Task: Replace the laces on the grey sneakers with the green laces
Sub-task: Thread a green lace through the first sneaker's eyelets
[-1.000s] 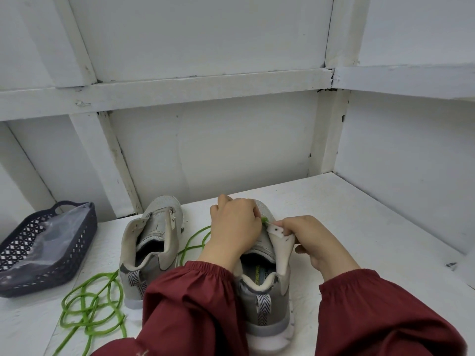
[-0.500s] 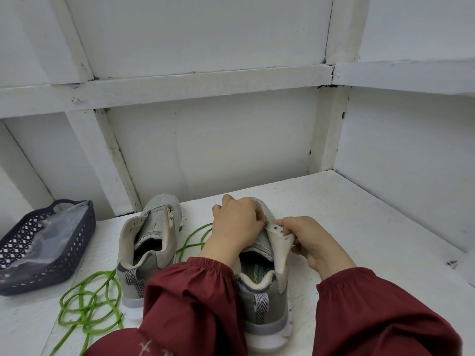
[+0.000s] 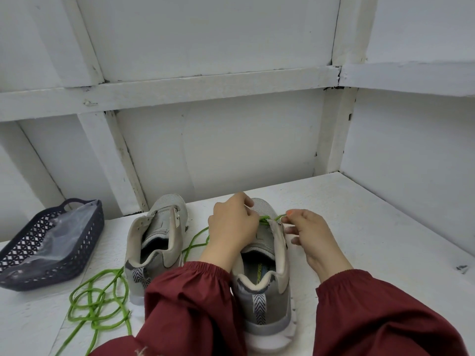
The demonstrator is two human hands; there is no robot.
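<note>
View from above a white table set in a white-panelled corner, looking down at a person's two hands in dark red sleeves. Two grey sneakers stand side by side, heels toward the viewer. The right-hand sneaker is directly in front of the person, and both hands work at the front of its opening. The right hand pinches a short stretch of green lace between thumb and forefinger, just beside the top corner of the shoe's pale right eyelet flap; its other fingers are loosely curled beside the flap. The left hand rests over the tongue with its fingers curled down where the lace begins; whether they grip the lace or the shoe cannot be told. The other sneaker stands just to the left, unlaced, its flaps spread open. More green lace runs from behind the left wrist, between the two shoes, to a loose tangle on the table at lower left. Further left sits a dark perforated basket holding a clear plastic bag.
</note>
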